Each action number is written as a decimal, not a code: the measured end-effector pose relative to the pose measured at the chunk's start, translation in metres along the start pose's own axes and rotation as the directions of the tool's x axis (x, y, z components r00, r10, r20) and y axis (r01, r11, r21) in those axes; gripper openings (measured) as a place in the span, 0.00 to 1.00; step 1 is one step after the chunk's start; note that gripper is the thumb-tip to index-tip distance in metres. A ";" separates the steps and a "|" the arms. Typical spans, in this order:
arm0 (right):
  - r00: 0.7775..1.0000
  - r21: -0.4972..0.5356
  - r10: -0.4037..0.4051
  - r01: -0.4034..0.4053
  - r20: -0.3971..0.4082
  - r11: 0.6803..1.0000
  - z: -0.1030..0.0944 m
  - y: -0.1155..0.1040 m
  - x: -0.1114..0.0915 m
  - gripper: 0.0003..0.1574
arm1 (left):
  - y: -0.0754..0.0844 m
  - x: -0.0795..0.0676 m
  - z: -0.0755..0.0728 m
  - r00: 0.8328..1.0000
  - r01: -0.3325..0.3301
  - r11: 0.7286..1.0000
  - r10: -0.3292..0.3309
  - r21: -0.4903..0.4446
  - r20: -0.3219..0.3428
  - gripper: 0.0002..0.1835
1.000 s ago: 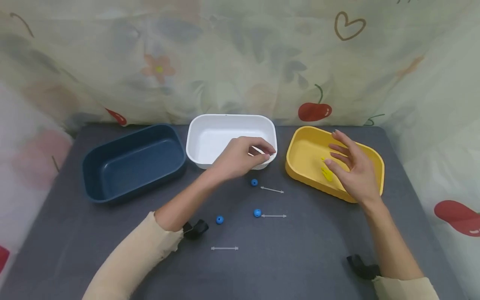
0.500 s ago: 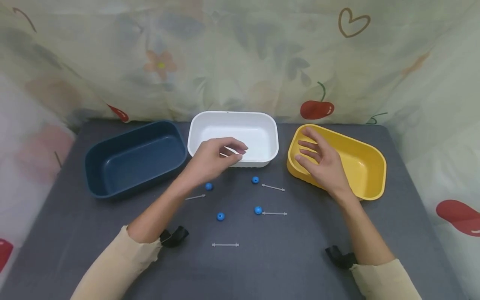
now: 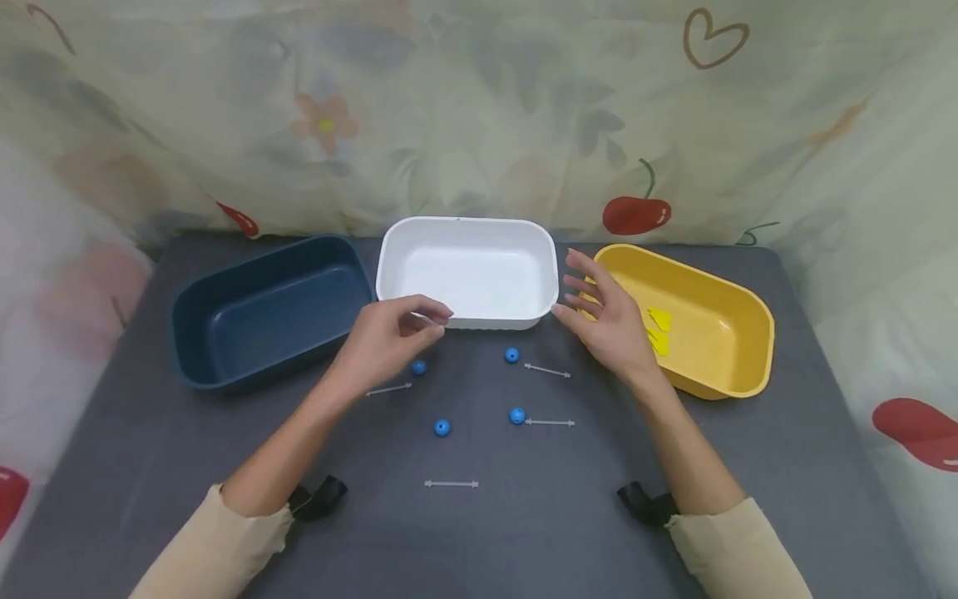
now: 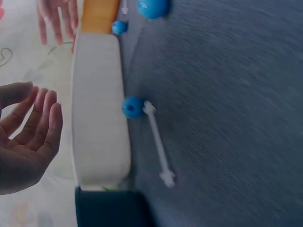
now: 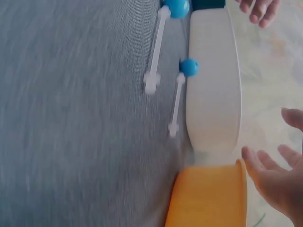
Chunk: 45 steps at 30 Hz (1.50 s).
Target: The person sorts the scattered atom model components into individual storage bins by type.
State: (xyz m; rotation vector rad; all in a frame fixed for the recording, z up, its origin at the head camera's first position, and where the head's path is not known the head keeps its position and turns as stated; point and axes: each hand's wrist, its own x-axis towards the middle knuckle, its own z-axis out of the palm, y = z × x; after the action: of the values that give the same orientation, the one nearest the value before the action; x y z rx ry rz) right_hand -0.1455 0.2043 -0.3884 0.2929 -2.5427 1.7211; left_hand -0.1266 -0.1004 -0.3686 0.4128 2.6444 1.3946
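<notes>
My left hand [image 3: 387,337] hovers over the near left rim of the white bin [image 3: 470,279], fingers bent loosely towards the thumb. In the left wrist view nothing shows between them. Beside the white bin's right end is my right hand [image 3: 615,334], fingers spread and holding nothing, overlapping the near left side of the yellow bin [image 3: 737,366]. Below the hands, several blue beads, one a bead [image 3: 517,416] at centre, lie on the dark table. Thin white rods with knobbed ends lie near them, among them a rod [image 3: 550,423] beside that bead and another rod [image 3: 451,483] closer to me.
A dark blue bin [image 3: 273,324] stands at the left, angled inward. Flat yellow pieces [image 3: 659,341] lie inside the yellow bin, partly behind my right hand. A patterned cloth [image 3: 479,108] hangs behind the table [image 3: 516,541].
Both hands have moved left: the left hand from the white bin's right end to its left, the right from over the yellow bin to its left edge. A bead and rod on the left are uncovered.
</notes>
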 end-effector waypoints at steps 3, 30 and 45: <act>1.000 -0.009 0.010 -0.010 -0.003 1.000 0.011 -0.002 0.002 0.43 | -0.008 -0.009 -0.004 1.000 0.010 1.000 -0.009 0.014 -0.025 0.12; 0.977 0.002 0.210 -0.210 -0.030 0.978 0.048 0.005 0.003 0.52 | -0.062 -0.067 -0.003 0.995 0.042 0.968 -0.019 0.249 -0.093 0.13; 0.968 0.036 0.248 -0.249 0.038 0.968 0.051 0.018 0.002 0.55 | -0.083 -0.077 -0.010 0.997 0.029 0.972 -0.013 0.232 -0.071 0.14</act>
State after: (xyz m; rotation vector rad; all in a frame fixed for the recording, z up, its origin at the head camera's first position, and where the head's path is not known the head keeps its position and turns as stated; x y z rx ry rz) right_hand -0.1480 0.1632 -0.4234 0.0026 -2.6685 1.8648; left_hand -0.0702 -0.1760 -0.4323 0.3647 2.8708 1.1148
